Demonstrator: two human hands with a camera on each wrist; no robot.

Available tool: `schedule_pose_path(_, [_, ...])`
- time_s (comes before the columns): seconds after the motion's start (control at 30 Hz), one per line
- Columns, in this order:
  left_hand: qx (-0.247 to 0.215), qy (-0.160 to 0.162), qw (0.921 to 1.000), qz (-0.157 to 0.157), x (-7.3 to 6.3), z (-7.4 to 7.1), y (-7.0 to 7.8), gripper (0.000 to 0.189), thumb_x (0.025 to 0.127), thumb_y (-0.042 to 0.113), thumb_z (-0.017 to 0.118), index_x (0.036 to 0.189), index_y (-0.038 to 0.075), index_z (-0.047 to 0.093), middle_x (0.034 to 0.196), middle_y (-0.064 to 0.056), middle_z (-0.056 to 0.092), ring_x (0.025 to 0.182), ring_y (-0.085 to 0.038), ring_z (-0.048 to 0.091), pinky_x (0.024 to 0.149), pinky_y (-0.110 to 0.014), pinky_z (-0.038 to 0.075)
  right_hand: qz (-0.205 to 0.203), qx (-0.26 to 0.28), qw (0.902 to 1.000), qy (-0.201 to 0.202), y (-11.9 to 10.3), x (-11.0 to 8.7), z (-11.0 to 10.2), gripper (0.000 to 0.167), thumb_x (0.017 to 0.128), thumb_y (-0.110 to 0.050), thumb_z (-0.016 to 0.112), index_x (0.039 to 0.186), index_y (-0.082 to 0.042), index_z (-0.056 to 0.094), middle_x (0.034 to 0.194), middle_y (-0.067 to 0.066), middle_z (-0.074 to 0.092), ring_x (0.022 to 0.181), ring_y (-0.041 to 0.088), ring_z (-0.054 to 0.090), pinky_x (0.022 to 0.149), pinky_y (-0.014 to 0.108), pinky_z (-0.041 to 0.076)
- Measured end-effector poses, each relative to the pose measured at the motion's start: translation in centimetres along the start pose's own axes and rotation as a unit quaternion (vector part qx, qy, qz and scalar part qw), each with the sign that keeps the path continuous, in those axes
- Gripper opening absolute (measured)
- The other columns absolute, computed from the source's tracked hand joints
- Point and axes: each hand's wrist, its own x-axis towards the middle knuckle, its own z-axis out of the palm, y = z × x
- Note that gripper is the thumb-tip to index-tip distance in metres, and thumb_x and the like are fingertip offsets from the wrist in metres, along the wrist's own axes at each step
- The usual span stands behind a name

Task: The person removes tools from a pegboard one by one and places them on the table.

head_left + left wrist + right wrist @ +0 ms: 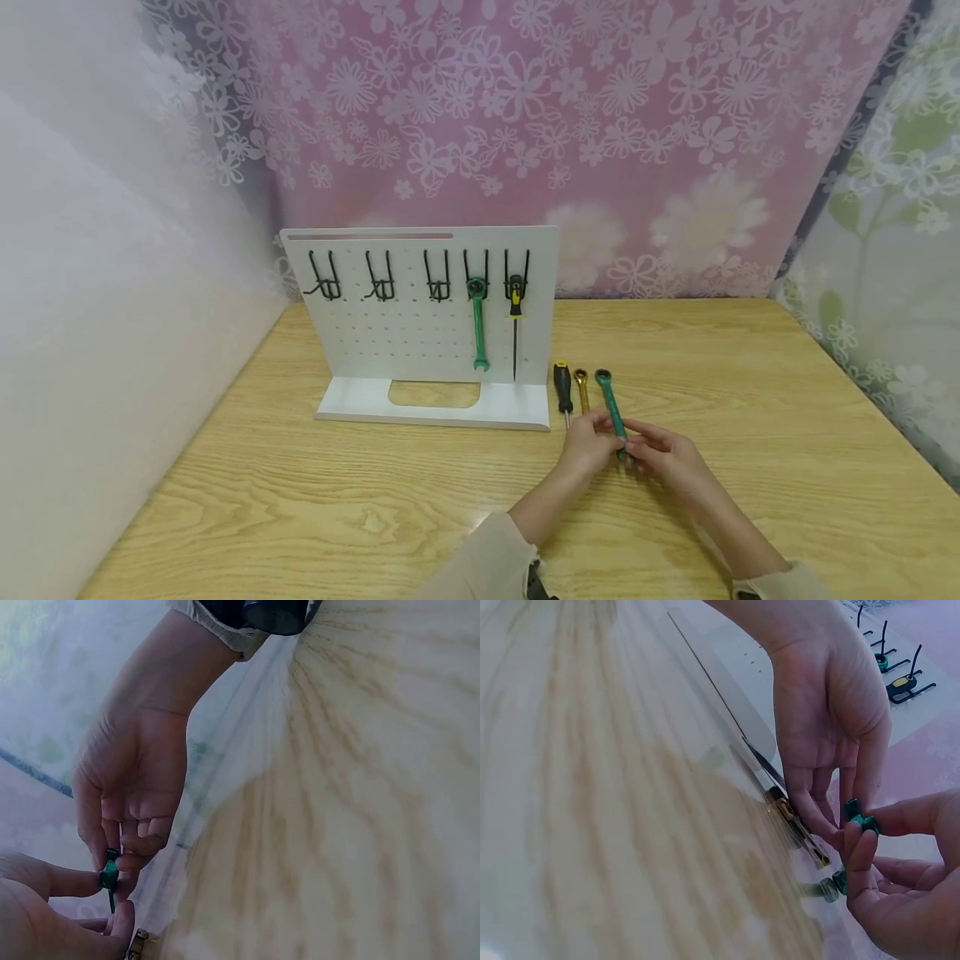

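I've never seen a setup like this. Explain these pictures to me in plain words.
There is no machine doing the work here: a person uses a bare left hand and right hand. The wide picture is taken from the person's head, looking forward and down. The other two are taken from the left and right wrists, close to the work. Both hands hold a green wrench. On the wooden table beside it lie a gold wrench and a dark screwdriver. To the left stands a white pegboard, with another green wrench and a second screwdriver hanging on it.
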Motion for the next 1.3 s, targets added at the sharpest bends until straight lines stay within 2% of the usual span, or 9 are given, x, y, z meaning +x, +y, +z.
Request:
schedule_pose_path(0.13, [0.031, -0.019, 0.9993, -0.005, -0.2, -0.3, 0.3, 0.037, 0.077, -0.012, 0.065, 0.113, -0.005, 0.061, 0.088, -0.001, 0.057, 0.077, -0.012, 0.057, 0.065, -0.025, 0.05, -0.002, -0.013, 0.9999, -0.008, -0.1, -0.1, -0.1, 0.054, 0.091, -0.008, 0.055, 0.137, 0.01, 0.032, 0.107, 0.016, 0.057, 0.083, 0.017, 0.057, 0.067, 0.027, 0.049])
schedule_pose_path(0.3, [0.071, -0.039, 0.9967, 0.005, -0.5, -0.7, 0.3, 0.039, 0.075, -0.012, 0.065, 0.113, -0.005, 0.061, 0.087, -0.002, 0.058, 0.072, -0.011, 0.056, 0.062, -0.023, 0.048, -0.012, -0.031, 0.9991, -0.027, -0.2, -0.1, -0.1, 0.057, 0.086, -0.003, 0.057, 0.136, 0.01, 0.032, 0.112, 0.022, 0.047, 0.088, 0.021, 0.057, 0.073, 0.031, 0.049])
schedule_pose_path(0.53, [0.049, -0.06, 0.997, 0.003, -0.9, -1.2, 0.0, 0.05, 0.074, -0.014, 0.064, 0.123, -0.007, 0.053, 0.091, -0.003, 0.056, 0.075, -0.015, 0.058, 0.066, -0.025, 0.05, -0.01, -0.026, 0.9981, -0.055, -0.3, 0.0, 0.0, 0.065, 0.083, -0.001, 0.06, 0.138, 0.011, 0.028, 0.115, 0.024, 0.04, 0.088, 0.019, 0.057, 0.075, 0.03, 0.048])
schedule_pose_path(0.7, [0.054, -0.081, 0.995, 0.021, -1.3, -1.7, -0.1, 0.043, 0.076, -0.01, 0.066, 0.118, -0.003, 0.059, 0.086, -0.003, 0.058, 0.072, -0.012, 0.058, 0.064, -0.025, 0.05, -0.006, -0.026, 0.9973, -0.069, -0.4, 0.0, 0.1, 0.068, 0.083, -0.001, 0.062, 0.138, 0.012, 0.026, 0.114, 0.024, 0.04, 0.093, 0.019, 0.056, 0.076, 0.03, 0.049])
schedule_pose_path(0.9, [0.087, -0.101, 0.9896, 0.053, -1.9, -2.1, -0.4, 0.032, 0.079, -0.009, 0.066, 0.11, -0.005, 0.061, 0.084, -0.001, 0.057, 0.071, -0.008, 0.055, 0.061, -0.021, 0.049, -0.011, -0.035, 0.9975, -0.059, -0.1, -0.1, 0.3, 0.065, 0.083, -0.001, 0.062, 0.136, 0.014, 0.027, 0.114, 0.023, 0.044, 0.093, 0.021, 0.056, 0.075, 0.03, 0.049])
schedule_pose_path(1.1, [0.116, -0.08, 0.9862, 0.087, -2.3, -2.0, -1.0, 0.038, 0.076, -0.01, 0.067, 0.114, -0.007, 0.06, 0.087, -0.001, 0.051, 0.074, -0.008, 0.056, 0.06, -0.017, 0.048, -0.009, -0.048, 0.9977, -0.047, 0.2, -0.2, 0.4, 0.063, 0.083, -0.002, 0.063, 0.136, 0.012, 0.031, 0.112, 0.022, 0.046, 0.092, 0.022, 0.057, 0.074, 0.03, 0.049])
schedule_pose_path(1.3, [0.131, -0.056, 0.9846, 0.102, -2.6, -1.8, -1.5, 0.04, 0.075, -0.012, 0.065, 0.114, -0.008, 0.059, 0.086, 0.0, 0.048, 0.073, -0.006, 0.053, 0.061, -0.015, 0.046, -0.015, -0.071, 0.9966, -0.038, 0.2, -0.1, 0.2, 0.063, 0.083, -0.004, 0.065, 0.135, 0.012, 0.033, 0.109, 0.02, 0.048, 0.092, 0.024, 0.057, 0.074, 0.029, 0.049])
